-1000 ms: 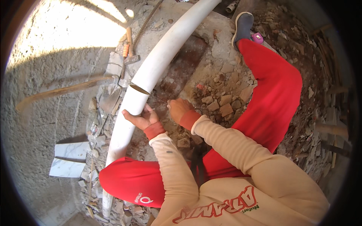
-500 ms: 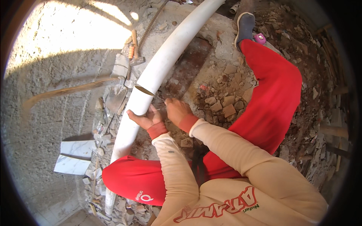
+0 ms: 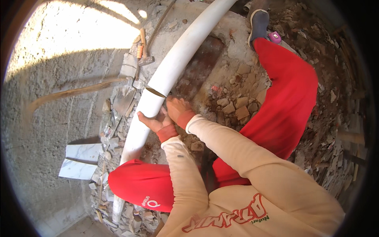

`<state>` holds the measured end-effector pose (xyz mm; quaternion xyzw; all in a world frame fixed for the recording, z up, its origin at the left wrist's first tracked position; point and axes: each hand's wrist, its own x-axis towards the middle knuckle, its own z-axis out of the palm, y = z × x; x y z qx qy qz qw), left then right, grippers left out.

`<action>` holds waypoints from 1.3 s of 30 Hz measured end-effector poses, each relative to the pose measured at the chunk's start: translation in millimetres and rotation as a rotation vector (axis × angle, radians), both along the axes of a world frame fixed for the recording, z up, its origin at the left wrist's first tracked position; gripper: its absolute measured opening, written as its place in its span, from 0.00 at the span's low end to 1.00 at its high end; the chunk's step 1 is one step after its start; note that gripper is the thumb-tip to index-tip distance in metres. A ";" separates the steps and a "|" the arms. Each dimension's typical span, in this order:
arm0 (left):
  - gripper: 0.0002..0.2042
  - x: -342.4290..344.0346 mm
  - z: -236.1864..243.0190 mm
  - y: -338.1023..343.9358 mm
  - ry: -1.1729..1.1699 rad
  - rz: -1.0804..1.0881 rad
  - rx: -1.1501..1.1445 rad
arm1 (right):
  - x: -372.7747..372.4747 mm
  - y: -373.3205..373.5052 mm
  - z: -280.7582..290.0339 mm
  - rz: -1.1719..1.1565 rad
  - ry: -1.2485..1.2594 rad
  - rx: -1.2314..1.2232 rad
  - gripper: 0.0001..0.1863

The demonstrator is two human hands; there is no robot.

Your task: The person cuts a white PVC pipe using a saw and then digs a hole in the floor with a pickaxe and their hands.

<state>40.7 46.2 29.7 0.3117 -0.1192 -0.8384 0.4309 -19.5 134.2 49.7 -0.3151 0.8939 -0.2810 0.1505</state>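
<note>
Around one white pipe [image 3: 185, 43] with one gap [image 3: 156, 93] curls the left hand [image 3: 157, 122]; the right hand [image 3: 177, 108] is closed, contents unclear.

Harsh sun glare on upper-left concrete [image 3: 83, 33], even shade elsewhere, black fisheye vignette.

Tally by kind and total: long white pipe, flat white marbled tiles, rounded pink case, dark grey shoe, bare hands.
Long white round pipe, counted as one run despite its cut: 1
Flat white marbled tiles: 2
Small rounded pink case: 1
Dark grey shoe, pale sole: 1
Bare left hand and bare right hand: 2
Total: 7
</note>
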 end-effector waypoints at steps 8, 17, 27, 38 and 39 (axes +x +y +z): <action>0.33 -0.3 8.1 5.8 -0.099 0.085 0.037 | 11.4 20.2 -8.4 0.006 -0.066 0.001 0.09; 0.31 -6.3 18.1 4.7 -0.121 0.115 0.094 | 21.2 34.4 0.5 -0.008 -0.079 0.103 0.09; 0.32 -5.3 27.5 -1.3 -0.209 0.133 0.056 | 22.9 37.8 13.0 0.005 -0.088 0.077 0.08; 0.30 -3.1 11.0 -9.8 -0.186 0.093 0.120 | 23.3 30.5 -3.6 -0.041 -0.124 0.097 0.10; 0.30 -2.6 8.9 -8.9 -0.190 0.097 0.125 | 24.6 31.5 -6.3 -0.041 -0.123 0.105 0.10</action>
